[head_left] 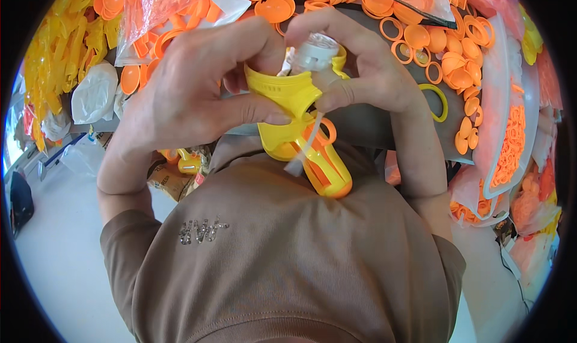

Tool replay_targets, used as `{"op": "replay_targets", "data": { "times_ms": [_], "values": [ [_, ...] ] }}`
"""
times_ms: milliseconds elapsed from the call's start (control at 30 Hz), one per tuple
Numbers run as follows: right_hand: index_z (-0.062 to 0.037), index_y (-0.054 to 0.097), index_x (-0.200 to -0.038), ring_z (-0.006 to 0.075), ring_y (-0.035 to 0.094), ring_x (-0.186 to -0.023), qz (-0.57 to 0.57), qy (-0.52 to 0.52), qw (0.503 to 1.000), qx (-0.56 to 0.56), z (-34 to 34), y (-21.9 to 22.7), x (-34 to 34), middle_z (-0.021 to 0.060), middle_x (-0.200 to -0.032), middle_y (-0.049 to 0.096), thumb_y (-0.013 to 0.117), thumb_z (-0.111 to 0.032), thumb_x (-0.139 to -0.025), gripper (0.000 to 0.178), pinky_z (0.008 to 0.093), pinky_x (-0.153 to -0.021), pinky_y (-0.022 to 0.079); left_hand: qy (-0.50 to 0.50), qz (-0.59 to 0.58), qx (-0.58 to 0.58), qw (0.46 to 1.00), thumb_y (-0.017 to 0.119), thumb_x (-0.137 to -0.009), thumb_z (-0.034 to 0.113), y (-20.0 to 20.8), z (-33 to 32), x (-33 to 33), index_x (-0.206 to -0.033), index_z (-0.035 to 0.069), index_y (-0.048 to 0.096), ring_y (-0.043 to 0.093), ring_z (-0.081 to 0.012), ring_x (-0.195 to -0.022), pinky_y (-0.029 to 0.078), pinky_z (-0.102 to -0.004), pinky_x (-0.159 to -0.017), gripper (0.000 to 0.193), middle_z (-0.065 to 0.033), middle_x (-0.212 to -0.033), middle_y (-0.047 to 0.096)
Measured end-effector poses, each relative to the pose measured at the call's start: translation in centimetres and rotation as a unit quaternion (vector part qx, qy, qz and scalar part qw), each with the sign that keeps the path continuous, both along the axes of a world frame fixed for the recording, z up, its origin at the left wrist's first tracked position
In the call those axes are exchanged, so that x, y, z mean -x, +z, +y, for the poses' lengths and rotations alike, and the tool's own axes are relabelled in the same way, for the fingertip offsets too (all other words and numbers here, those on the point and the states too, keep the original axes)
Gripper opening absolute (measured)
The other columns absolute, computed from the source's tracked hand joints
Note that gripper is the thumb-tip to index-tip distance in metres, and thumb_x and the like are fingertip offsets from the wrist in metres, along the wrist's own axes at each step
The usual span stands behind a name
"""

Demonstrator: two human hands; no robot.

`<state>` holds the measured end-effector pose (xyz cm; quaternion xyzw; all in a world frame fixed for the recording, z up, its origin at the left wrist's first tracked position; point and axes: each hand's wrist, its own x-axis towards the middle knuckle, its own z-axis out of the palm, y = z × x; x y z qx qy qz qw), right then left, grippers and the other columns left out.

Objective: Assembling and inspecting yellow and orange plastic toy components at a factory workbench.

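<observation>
Shell (285, 90), yellow, upper centre of frame, is being pinched by left hand (195, 81) and right hand (381, 72), white fitting (314, 55) risking a tilt if thumbs (255, 111) are squeezing unevenly.

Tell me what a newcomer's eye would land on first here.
First, the yellow plastic piece, held in the left hand and the right hand at upper centre, a white fitting at its upper end. Next, the loose orange parts strewn at upper right, beside a pale tray of small orange pieces. Then the yellow parts massed at upper left.
</observation>
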<state>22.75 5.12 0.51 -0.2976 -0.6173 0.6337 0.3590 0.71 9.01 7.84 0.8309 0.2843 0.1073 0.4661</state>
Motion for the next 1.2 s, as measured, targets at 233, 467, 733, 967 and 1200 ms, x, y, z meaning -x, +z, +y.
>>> {"op": "replay_targets", "data": {
  "times_ms": [233, 467, 733, 967, 1200],
  "values": [
    [-0.0068, 0.045, -0.121, 0.0141, 0.053, -0.097, 0.020, -0.052, 0.998, 0.042, -0.2, -0.8, -1.6, 0.0037, -0.109, 0.052, 0.080, -0.025, -0.068, 0.066, 0.0277, -0.083, 0.044, -0.037, -0.045, -0.105, 0.993, 0.078, -0.064, 0.017, 0.2, -0.1, 1.8, -0.083, -0.001, 0.062, 0.052, -0.0172, -0.065, 0.040, -0.0269, -0.056, 0.031, -0.0075, -0.077, 0.056],
    [-0.0067, 0.045, -0.126, 0.0141, 0.051, -0.106, 0.052, -0.059, 0.996, -0.029, 1.7, -1.8, -1.3, 0.0026, -0.113, 0.052, 0.079, -0.021, -0.070, 0.067, 0.0293, -0.091, 0.043, 0.031, -0.077, -0.146, 0.986, 0.076, -0.068, 0.014, -2.0, 1.3, -1.0, -0.097, 0.001, 0.063, 0.055, -0.0184, -0.088, 0.043, -0.0288, -0.071, 0.035, -0.0088, -0.103, 0.057],
    [-0.0067, 0.040, -0.132, 0.0205, 0.042, -0.119, 0.025, -0.031, 0.997, 0.066, 2.2, 0.7, -1.3, 0.0071, -0.124, 0.044, 0.075, -0.026, -0.077, 0.068, 0.0344, -0.098, 0.037, 0.148, -0.135, 0.020, 0.980, 0.083, -0.060, 0.012, -5.2, -0.9, -3.4, -0.128, 0.003, 0.039, 0.055, -0.0205, -0.104, 0.044, -0.0330, -0.091, 0.082, -0.0112, -0.113, 0.054],
    [-0.0018, 0.051, -0.118, 0.0239, 0.052, -0.105, -0.138, -0.190, 0.970, -0.070, 0.1, 2.0, -1.4, 0.0125, -0.109, 0.052, 0.069, -0.019, -0.080, 0.046, 0.0364, -0.087, 0.043, 0.216, -0.085, -0.006, 0.973, 0.080, -0.063, 0.011, -6.7, -0.9, -4.4, -0.120, 0.004, 0.042, 0.061, -0.0165, -0.087, 0.051, -0.0295, -0.075, 0.069, -0.0101, -0.097, 0.060],
    [0.0010, 0.050, -0.120, 0.0162, 0.056, -0.100, -0.243, -0.297, 0.923, -0.027, -7.7, 3.1, -2.0, 0.0099, -0.111, 0.056, 0.059, -0.011, -0.088, 0.036, 0.0276, -0.085, 0.046, 0.273, -0.096, -0.046, 0.956, 0.081, -0.062, 0.013, -6.5, -1.2, -4.7, -0.118, 0.004, 0.042, 0.060, -0.0167, -0.087, 0.051, -0.0294, -0.075, 0.068, -0.0104, -0.098, 0.059]
  ]
}}
